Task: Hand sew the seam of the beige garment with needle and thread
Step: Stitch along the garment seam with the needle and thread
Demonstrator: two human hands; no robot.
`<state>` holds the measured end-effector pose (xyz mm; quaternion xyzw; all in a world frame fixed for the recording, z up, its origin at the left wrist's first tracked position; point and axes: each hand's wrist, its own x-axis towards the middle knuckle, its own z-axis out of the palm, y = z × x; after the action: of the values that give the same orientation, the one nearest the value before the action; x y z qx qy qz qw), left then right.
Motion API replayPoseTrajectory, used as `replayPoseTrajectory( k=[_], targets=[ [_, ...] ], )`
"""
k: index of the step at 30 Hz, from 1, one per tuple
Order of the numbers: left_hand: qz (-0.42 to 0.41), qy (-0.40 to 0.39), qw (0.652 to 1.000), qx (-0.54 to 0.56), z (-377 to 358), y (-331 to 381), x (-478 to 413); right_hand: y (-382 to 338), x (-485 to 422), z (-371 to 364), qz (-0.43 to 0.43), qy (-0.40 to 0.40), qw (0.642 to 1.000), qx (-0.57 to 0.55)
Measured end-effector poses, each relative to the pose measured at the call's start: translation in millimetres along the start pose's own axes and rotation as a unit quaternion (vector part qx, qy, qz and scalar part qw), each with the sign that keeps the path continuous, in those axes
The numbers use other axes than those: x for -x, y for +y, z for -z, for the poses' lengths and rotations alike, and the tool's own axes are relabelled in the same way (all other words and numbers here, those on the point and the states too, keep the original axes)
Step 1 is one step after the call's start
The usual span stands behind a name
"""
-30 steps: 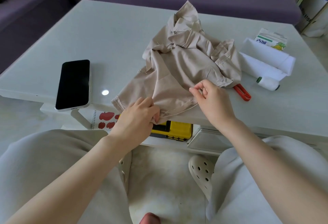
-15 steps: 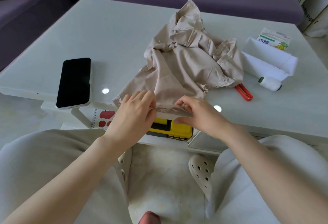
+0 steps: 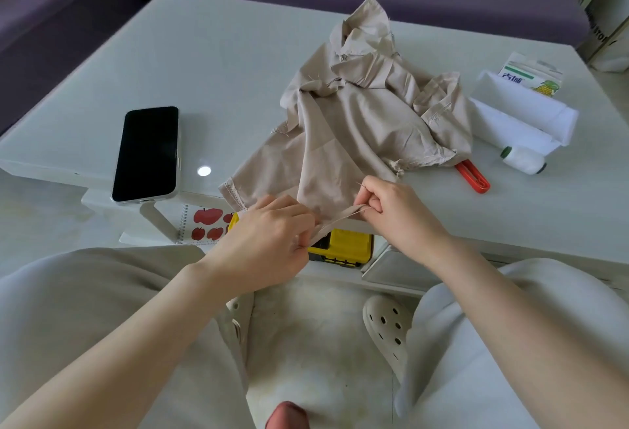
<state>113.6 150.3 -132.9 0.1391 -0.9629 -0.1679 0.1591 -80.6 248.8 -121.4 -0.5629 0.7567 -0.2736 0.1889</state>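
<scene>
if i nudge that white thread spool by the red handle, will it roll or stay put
The white thread spool lies on its side on the smooth table, so it would probably roll. It looks small and light, so likely easy to knock away.

Beige garment (image 3: pixel 357 129): matt woven cloth, frayed edges. Surface (image 3: pixel 211 64): smooth, glossy. Phone (image 3: pixel 146 153): glossy black glass screen.

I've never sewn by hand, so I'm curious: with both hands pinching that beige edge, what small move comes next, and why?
Probably a short pull with the right hand, away from the left hand. Both pinch the folded edge of the beige garment, stretched between them at the table edge. I can't make out a needle.
</scene>
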Motion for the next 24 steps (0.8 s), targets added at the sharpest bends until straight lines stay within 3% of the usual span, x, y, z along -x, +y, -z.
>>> replayPoseTrajectory(
  k=[4, 10, 19, 24],
  targets=[
    [-0.013, -0.032, 0.999, -0.003, -3, -1, 1, -3, 2, 8, 0.026, -0.022, 0.999, -0.038],
    [-0.037, -0.013, 0.999, -0.025, -2, 1, 1, -14, 8, 17, 0.017, -0.062, 0.987, -0.149],
    [-0.033, 0.025, 0.998, -0.038, 1, 0, 3, -15, 8, -2, 0.091, -0.017, 0.991, -0.100],
    [-0.064, 0.013, 0.997, -0.050, -3, -4, 4, -11, 8, -9, 0.090, -0.051, 0.993, -0.063]
  ],
)
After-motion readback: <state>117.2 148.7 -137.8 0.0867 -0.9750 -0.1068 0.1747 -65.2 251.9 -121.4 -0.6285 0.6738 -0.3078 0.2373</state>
